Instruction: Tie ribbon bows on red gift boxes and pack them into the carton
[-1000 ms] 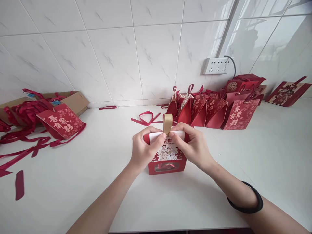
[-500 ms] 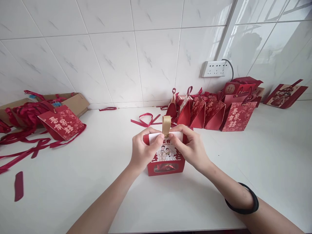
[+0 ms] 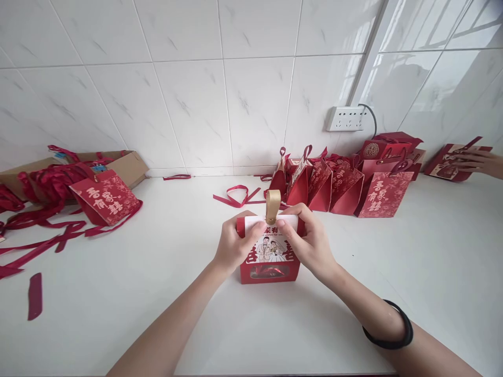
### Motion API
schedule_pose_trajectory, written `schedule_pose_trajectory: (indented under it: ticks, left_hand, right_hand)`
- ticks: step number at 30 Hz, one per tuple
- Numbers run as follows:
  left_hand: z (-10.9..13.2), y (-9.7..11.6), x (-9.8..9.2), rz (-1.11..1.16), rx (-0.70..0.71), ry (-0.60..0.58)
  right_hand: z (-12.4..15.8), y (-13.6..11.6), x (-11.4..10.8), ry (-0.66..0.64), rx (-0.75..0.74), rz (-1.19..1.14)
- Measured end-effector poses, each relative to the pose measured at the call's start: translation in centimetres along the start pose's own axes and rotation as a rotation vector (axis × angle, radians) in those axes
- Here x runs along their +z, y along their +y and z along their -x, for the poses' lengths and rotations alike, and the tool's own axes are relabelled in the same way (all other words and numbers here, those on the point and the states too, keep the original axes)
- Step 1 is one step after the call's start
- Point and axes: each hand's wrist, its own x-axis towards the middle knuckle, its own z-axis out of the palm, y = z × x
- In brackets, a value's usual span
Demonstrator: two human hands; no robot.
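Observation:
A red gift box (image 3: 269,273) with a white front panel, a drawn couple and an oval window stands upright at the middle of the table. A gold ribbon loop (image 3: 273,203) rises from its top. My left hand (image 3: 238,238) pinches the box's top edge at the left, thumb in front beside the ribbon's base. On the right side my right hand (image 3: 308,235) grips the same top edge, its thumb also close to the ribbon. The fingers behind the box are partly hidden.
Red gift boxes (image 3: 346,183) stand in a row at the back right. Another person's hand (image 3: 477,159) touches a box at the far right. A cardboard box (image 3: 135,166) with red ribbons, a red box (image 3: 106,199) and a ribbon piece (image 3: 35,296) lie left.
Another person's hand has come in at the far right onto the box there. The view has shifted slightly. My hands keep their hold on the box.

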Motion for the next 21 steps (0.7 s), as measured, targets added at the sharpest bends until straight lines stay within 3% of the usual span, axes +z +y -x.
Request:
schedule_pose_trajectory:
  ticks: [6, 11, 15, 19, 21]
  left_hand:
    - [0.1, 0.5, 0.7, -0.059, -0.025, 0.072]
    - [0.1, 0.0, 0.5, -0.041, -0.009, 0.047]
    - [-0.2, -1.3, -0.5, -0.032, -0.063, -0.028]
    - [-0.6, -2.9, -1.9, -0.071, -0.183, -0.23]
    - [-0.8, -3.5, -2.5, -0.081, -0.241, -0.343]
  right_hand:
    - [0.0, -0.5, 0.1, 0.023, 0.073, -0.016]
    - [0.1, 0.6, -0.1, -0.007, -0.022, -0.046]
    - [-0.3, 2.3, -1.6, -0.268, 0.087, -0.104]
    - [-1.2, 3.7, -3.4, -0.647, 0.254, -0.123]
    - [-1.5, 4.2, -3.9, -0.73, 0.313, -0.151]
